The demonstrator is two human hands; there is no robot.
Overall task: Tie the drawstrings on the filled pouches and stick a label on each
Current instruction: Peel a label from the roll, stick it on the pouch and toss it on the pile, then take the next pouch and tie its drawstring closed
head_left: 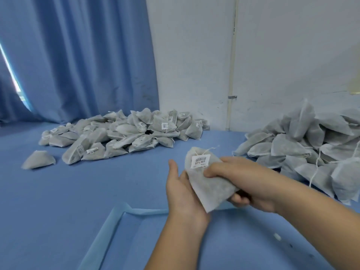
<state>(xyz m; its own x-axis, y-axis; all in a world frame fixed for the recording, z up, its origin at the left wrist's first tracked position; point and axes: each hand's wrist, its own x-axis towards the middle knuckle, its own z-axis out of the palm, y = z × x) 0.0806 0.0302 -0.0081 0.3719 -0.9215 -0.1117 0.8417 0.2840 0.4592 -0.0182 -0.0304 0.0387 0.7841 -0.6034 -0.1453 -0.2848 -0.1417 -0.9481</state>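
I had one pouch (206,184) held up over the blue tabletop (97,182), near the middle of my feed, between both hands. The right hand (241,178) gripped it from the right. Its fingers (238,199) were curled in under the lower part, and the upper part of the hand lay over the front, its tip just below the label (200,161). The left hand (181,190) lay flat against the pouch's left edge, its fingers straight and side by side, pointing away from me and clamped on nothing.

The label, white with a barcode and print too small for me to read, sat on the upper front of the pouch. Above it the neck was gathered, and the drawstring (211,149) stuck out from it to the right. I could not tell whether it was knotted.

Far back on the left, the left heap (124,133) of filled pouches lay against the curtain (78,55) and the wall (194,55), several of them showing labels. A lone pouch (38,159) lay apart from that heap, on its near left. The right heap (311,149) lay along the right edge of my view, just beside the right hand, with loose strings trailing from it. A pipe (231,65) ran down the wall between the two heaps. Nearest me, a blue sheet (120,217) with a turned-up edge lay on the tabletop under both forearms.
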